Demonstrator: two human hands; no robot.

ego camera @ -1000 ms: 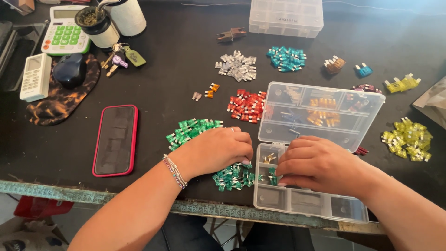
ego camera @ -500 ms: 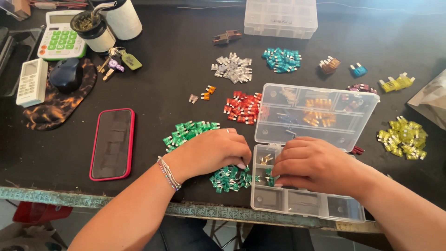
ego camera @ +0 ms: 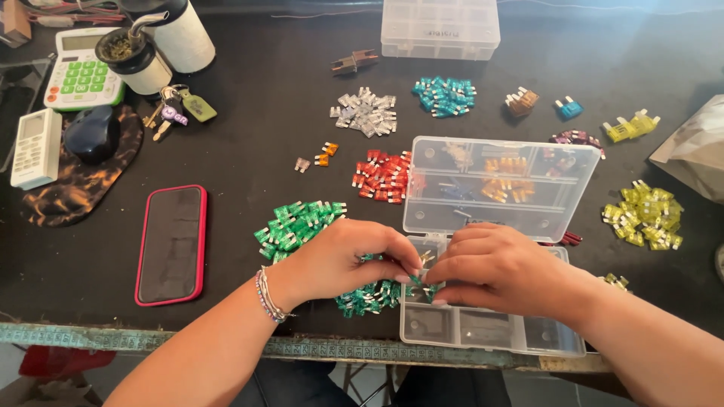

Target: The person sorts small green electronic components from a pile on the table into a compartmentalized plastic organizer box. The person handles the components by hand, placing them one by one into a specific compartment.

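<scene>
A dark workbench (ego camera: 271,128) is strewn with colour-sorted piles of blade fuses. Over the left compartment of a clear plastic organiser box (ego camera: 490,332), whose lid stands open, the left hand (ego camera: 343,260) and right hand (ego camera: 501,271) are brought together, fingertips pinched on small green fuses (ego camera: 422,279). More green fuses are piled (ego camera: 298,226) just beside the left hand and under it. A fuse could be dropped into the wrong compartment, or the nearby pile scattered by the wrist, since the hands are crowded closely.
</scene>
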